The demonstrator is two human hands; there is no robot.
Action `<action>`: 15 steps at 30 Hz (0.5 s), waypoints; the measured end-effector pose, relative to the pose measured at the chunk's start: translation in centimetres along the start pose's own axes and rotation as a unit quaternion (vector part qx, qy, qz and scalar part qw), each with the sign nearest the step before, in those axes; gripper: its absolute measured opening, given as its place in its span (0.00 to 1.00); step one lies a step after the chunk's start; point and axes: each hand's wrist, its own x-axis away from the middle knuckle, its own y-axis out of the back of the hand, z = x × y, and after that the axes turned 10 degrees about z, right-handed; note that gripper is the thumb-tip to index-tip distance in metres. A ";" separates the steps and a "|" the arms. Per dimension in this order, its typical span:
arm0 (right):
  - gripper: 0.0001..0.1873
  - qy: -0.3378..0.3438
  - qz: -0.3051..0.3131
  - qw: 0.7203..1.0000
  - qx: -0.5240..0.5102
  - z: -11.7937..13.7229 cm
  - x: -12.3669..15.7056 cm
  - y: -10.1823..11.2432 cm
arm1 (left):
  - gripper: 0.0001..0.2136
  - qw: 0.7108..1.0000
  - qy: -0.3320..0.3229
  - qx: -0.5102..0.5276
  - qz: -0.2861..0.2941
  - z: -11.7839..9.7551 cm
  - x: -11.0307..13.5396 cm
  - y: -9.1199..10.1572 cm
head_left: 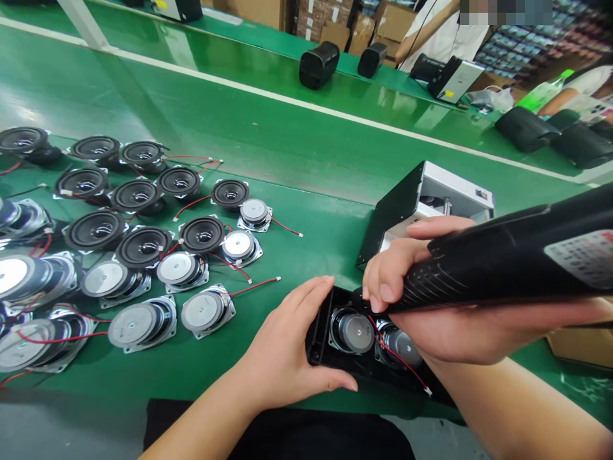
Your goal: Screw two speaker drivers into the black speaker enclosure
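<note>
My left hand [292, 351] grips the left end of a black speaker housing [317, 337], thumb on the near side and fingers on the far side. Inside the housing sit two speaker drivers, magnets up: one at the left [358, 332] and another [402, 345] partly under my right hand. A red wire with a white plug [428, 391] lies across them. My right hand [460, 329] is wrapped round a black electric screwdriver [507, 249], held tilted over the housing. Its tip points down near the housing's far edge, where my fingers hide the exact contact.
Several loose speaker drivers [138, 193] with red wires cover the bench's left side. Just beyond the housing stands a black and silver screw feeder [400, 207]. Across the green bench are black housings [318, 64], a second silver box [457, 80] and a co-worker's arm [426, 29].
</note>
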 end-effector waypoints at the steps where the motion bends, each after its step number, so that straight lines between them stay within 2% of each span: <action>1: 0.38 -0.002 0.002 1.000 0.002 0.0 0.0 0.0 | 0.59 1.000 0.000 0.000 0.000 0.0 0.0 0.0; 12: 0.38 -0.020 0.019 0.999 0.022 0.1 0.3 0.4 | 0.58 1.000 0.003 0.007 0.004 0.0 -0.1 0.0; 15: 0.34 -0.006 0.034 0.999 0.035 0.1 0.7 1.0 | 0.58 1.000 0.001 0.007 0.005 0.0 0.0 0.0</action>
